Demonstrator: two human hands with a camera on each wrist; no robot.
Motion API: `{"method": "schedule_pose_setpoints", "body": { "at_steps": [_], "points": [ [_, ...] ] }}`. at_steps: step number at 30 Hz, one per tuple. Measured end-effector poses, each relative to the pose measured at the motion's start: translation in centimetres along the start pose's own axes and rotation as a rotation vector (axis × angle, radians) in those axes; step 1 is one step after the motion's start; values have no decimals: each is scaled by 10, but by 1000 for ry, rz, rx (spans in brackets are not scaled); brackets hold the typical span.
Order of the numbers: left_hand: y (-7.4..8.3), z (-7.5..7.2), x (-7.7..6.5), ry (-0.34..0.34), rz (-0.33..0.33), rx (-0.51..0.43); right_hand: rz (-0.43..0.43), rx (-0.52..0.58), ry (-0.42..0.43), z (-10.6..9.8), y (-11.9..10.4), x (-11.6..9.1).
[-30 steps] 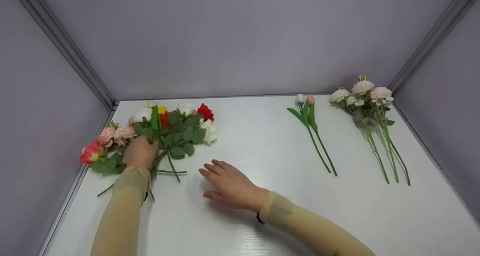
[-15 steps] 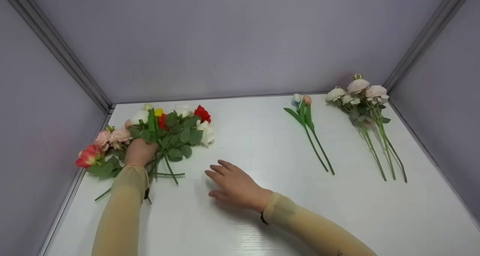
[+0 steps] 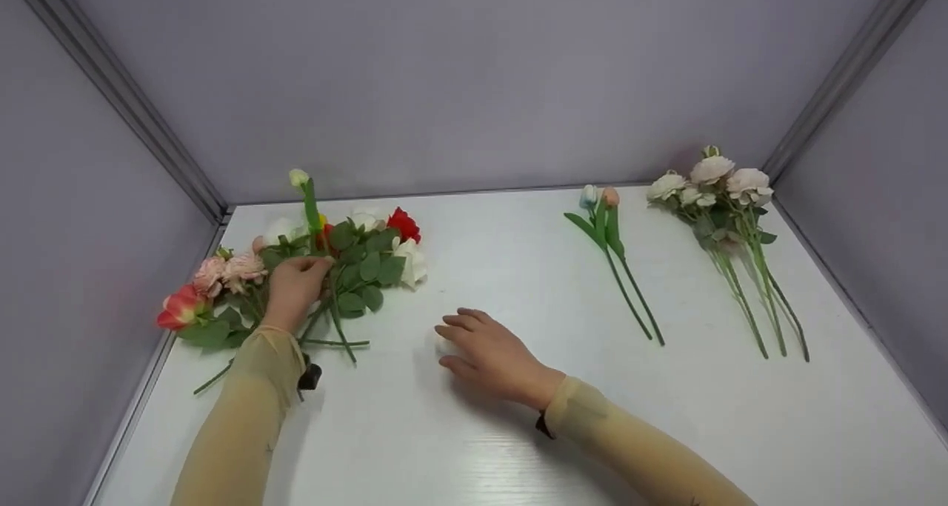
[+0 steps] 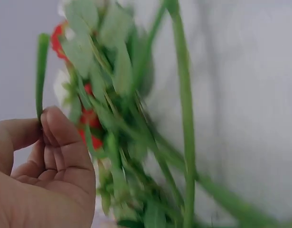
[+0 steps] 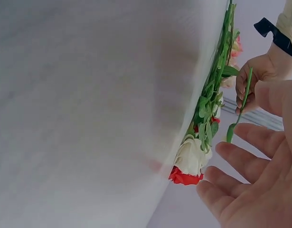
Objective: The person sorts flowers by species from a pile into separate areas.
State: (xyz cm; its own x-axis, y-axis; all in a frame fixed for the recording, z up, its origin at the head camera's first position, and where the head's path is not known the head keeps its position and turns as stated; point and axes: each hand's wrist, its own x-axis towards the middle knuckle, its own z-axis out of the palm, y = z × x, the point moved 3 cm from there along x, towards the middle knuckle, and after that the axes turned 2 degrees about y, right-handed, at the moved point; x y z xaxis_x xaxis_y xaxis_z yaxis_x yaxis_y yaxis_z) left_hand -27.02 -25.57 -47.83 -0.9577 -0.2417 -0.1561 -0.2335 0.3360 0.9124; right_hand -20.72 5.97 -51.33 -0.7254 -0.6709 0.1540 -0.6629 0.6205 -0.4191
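A white tulip [image 3: 298,178] with a long green leaf stands up above the flower pile at the left of the table. My left hand [image 3: 296,287] pinches its stem [image 4: 40,71] between thumb and index finger. Below the hand lie red flowers [image 3: 404,224], white flowers [image 3: 411,264], pink flowers [image 3: 243,267] and a coral-pink bloom [image 3: 180,307] among crossed green stems. My right hand [image 3: 496,358] hovers over the middle of the table, fingers relaxed and slightly spread, holding nothing. From the right wrist view, the left hand [image 5: 255,78] and the tulip stem [image 5: 246,92] show beyond the right fingers.
To the right lie two tulips, a pale blue one [image 3: 589,195] and a peach one [image 3: 610,197]. A bunch of pale pink flowers [image 3: 712,171] is at the far right. Grey panels [image 3: 474,84] enclose the white table [image 3: 511,269] at the back and sides.
My left hand has risen from the pile and lifted the white tulip upward out of the other flowers. My right hand has drifted to the right.
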Motion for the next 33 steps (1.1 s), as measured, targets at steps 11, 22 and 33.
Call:
{"method": "schedule_pose_setpoints", "body": {
  "at_steps": [11, 22, 33],
  "points": [
    [34, 109, -40, -136, 91, -352, 318, 802, 172, -14, 26, -15],
    [57, 175, -76, -315, 209, -396, 404, 1007, 221, -13, 44, -39],
    [76, 183, -73, -337, 131, -537, 398, 886, 111, -9, 39, -61]
  ]
}}
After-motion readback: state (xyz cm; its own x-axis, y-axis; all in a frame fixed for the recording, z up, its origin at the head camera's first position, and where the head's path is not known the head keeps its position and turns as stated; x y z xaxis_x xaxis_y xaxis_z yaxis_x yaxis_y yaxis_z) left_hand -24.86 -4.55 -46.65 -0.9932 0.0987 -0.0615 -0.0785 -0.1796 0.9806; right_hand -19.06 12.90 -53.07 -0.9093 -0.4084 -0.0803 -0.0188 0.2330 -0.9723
